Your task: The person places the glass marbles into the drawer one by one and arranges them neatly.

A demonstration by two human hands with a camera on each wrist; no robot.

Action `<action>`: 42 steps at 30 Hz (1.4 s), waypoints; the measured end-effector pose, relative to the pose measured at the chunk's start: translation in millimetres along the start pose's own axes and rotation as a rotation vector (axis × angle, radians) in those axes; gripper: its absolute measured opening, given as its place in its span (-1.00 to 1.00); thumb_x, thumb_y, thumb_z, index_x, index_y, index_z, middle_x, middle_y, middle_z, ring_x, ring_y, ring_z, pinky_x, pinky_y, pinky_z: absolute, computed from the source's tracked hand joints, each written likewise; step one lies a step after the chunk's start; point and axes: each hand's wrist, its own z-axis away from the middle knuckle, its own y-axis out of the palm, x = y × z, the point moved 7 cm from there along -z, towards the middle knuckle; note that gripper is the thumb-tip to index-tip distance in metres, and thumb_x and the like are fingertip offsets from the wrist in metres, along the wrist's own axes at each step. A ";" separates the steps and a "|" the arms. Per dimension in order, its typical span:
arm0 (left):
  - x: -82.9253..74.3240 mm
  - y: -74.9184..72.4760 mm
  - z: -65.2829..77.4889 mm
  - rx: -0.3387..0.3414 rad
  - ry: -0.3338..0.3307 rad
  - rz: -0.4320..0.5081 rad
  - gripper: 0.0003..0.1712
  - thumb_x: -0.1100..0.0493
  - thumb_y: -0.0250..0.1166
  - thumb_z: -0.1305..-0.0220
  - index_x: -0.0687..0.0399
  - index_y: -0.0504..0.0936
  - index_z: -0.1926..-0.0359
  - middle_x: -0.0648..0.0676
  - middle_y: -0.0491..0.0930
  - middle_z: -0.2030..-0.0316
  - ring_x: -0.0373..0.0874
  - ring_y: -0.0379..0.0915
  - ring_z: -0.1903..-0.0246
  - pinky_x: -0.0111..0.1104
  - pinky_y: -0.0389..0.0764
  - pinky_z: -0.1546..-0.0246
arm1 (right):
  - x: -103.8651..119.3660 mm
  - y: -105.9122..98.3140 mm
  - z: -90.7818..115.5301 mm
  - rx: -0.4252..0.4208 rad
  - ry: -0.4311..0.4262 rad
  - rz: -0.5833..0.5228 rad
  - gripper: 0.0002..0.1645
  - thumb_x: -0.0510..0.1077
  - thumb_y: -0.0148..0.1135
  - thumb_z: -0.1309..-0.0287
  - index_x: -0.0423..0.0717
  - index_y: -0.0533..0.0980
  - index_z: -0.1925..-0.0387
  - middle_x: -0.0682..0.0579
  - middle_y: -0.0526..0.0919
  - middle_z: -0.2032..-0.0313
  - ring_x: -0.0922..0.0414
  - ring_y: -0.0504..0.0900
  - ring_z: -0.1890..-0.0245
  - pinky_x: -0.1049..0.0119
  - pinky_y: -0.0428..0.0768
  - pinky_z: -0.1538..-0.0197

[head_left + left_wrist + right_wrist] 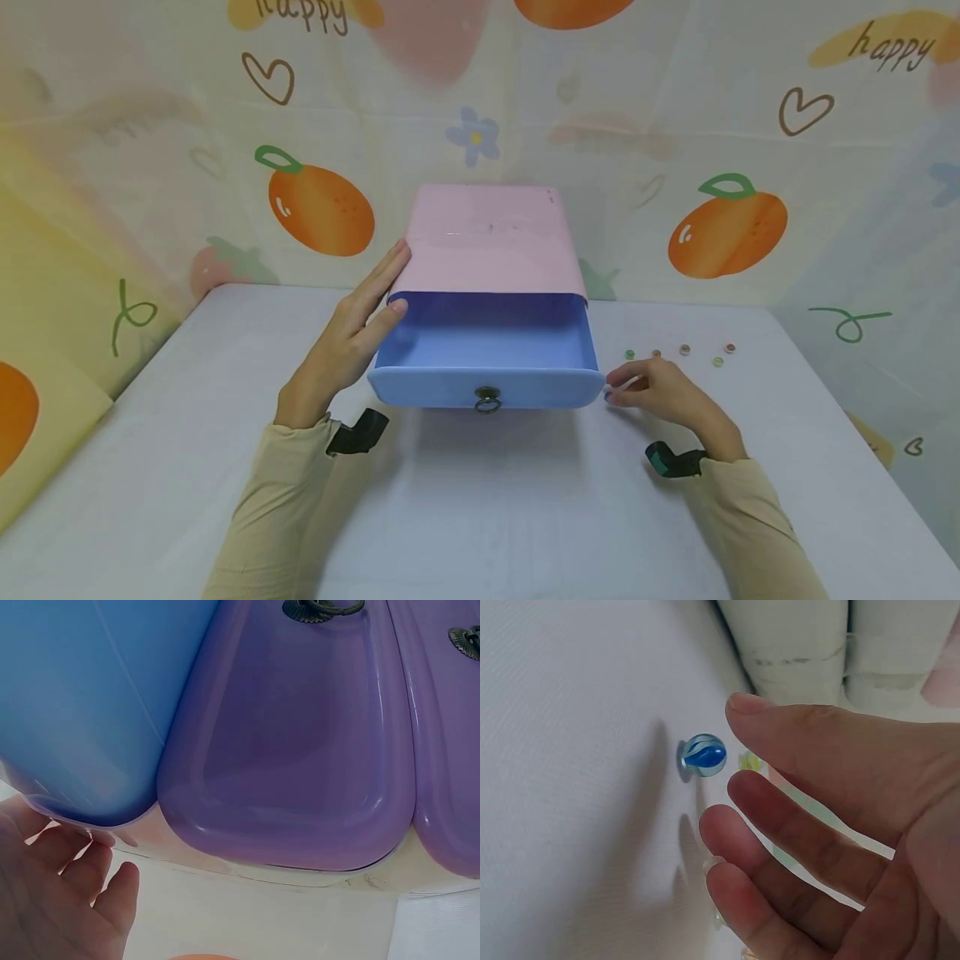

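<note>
A small drawer cabinet with a pink top (pixel 491 237) stands on the table, its blue top drawer (pixel 487 333) pulled out, with no contents visible inside. My left hand (pixel 348 337) rests along the cabinet's left side, fingers extended. A clear glass marble with a blue swirl (pixel 705 755) lies on the table near the drawer's right front corner. Close to it is my right hand (pixel 663 392), thumb and fingers slightly bent and spread. In the right wrist view, a gap shows between the fingertips and the marble.
Several other marbles (pixel 685 349) lie right of the cabinet, behind my right hand. Two purple drawer fronts (pixel 292 742) sit pushed in beneath the blue drawer. A metal ring pull (pixel 487 400) hangs on the blue drawer's front. A fruit-printed cloth (pixel 480 100) rises behind the white table (pixel 487 517).
</note>
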 end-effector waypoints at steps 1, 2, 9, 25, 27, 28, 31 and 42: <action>-0.1 0.0 0.0 0.000 0.000 -0.004 -0.32 0.21 0.02 -0.48 -0.01 0.09 -0.55 0.01 0.00 -0.57 -0.13 -0.15 -0.57 -0.21 -0.05 -0.57 | 0.0 0.6 -0.3 0.001 -0.005 -0.001 -0.61 -0.14 0.36 -0.19 -0.29 0.62 -0.01 -0.19 0.74 0.11 -0.03 0.72 0.14 -0.01 0.69 0.00; -0.2 0.0 0.0 0.000 -0.001 -0.007 -0.32 0.20 0.02 -0.48 -0.01 0.09 -0.55 0.01 0.00 -0.57 -0.13 -0.14 -0.57 -0.21 -0.05 -0.57 | -0.3 1.1 -0.7 0.000 -0.008 0.000 -0.61 -0.16 0.36 -0.18 -0.30 0.62 0.00 -0.19 0.74 0.12 -0.03 0.72 0.15 0.00 0.69 0.01; -1.1 0.2 -0.3 0.005 0.003 -0.014 -0.33 0.21 0.01 -0.48 0.00 0.09 -0.55 0.02 -0.01 -0.57 -0.12 -0.15 -0.57 -0.21 -0.06 -0.58 | 0.0 7.8 -3.8 0.002 -0.011 0.019 -0.68 -0.21 0.40 -0.11 -0.29 0.65 0.11 -0.15 0.72 0.21 0.05 0.67 0.25 0.28 0.63 0.20; -0.9 -0.8 0.1 0.007 -0.006 -0.027 -0.32 0.21 0.00 -0.48 -0.03 0.08 -0.55 0.00 -0.02 -0.57 -0.12 -0.16 -0.57 -0.18 -0.06 -0.57 | 2.0 10.8 -5.4 0.011 -0.023 0.069 -0.75 -0.24 0.36 -0.15 -0.28 0.67 0.14 -0.07 0.70 0.28 0.08 0.62 0.28 0.34 0.56 0.25; -0.7 0.0 1.4 0.010 -0.010 -0.027 -0.32 0.21 0.00 -0.49 -0.03 0.08 -0.55 0.00 -0.02 -0.57 -0.12 -0.16 -0.57 -0.18 -0.06 -0.57 | 3.5 9.8 -3.6 0.003 -0.033 0.069 -0.75 -0.23 0.36 -0.16 -0.28 0.67 0.13 -0.06 0.70 0.28 0.09 0.62 0.28 0.33 0.56 0.24; -0.6 0.2 1.8 0.010 -0.012 -0.027 -0.32 0.21 0.00 -0.49 -0.03 0.07 -0.55 0.00 -0.02 -0.57 -0.12 -0.16 -0.57 -0.18 -0.06 -0.57 | 4.2 8.8 -3.1 -0.006 -0.039 0.066 -0.75 -0.23 0.36 -0.16 -0.27 0.67 0.13 -0.05 0.70 0.27 0.09 0.63 0.27 0.33 0.57 0.23; 0.1 0.8 4.5 0.010 -0.021 -0.029 -0.32 0.20 -0.01 -0.49 -0.04 0.07 -0.56 0.00 -0.02 -0.57 -0.12 -0.16 -0.57 -0.15 -0.06 -0.57 | 7.4 6.4 -0.7 -0.032 -0.075 0.068 -0.74 -0.21 0.36 -0.16 -0.28 0.67 0.12 -0.04 0.72 0.28 0.11 0.64 0.29 0.35 0.57 0.23; -0.2 0.0 3.6 0.002 -0.005 -0.032 -0.33 0.20 -0.01 -0.49 -0.03 0.08 -0.55 0.00 -0.01 -0.57 -0.11 -0.15 -0.57 -0.23 -0.06 -0.57 | 17.1 -15.0 6.5 -0.139 -0.144 0.075 -0.72 -0.20 0.34 -0.20 -0.23 0.67 0.07 -0.08 0.76 0.17 0.10 0.71 0.26 0.36 0.63 0.19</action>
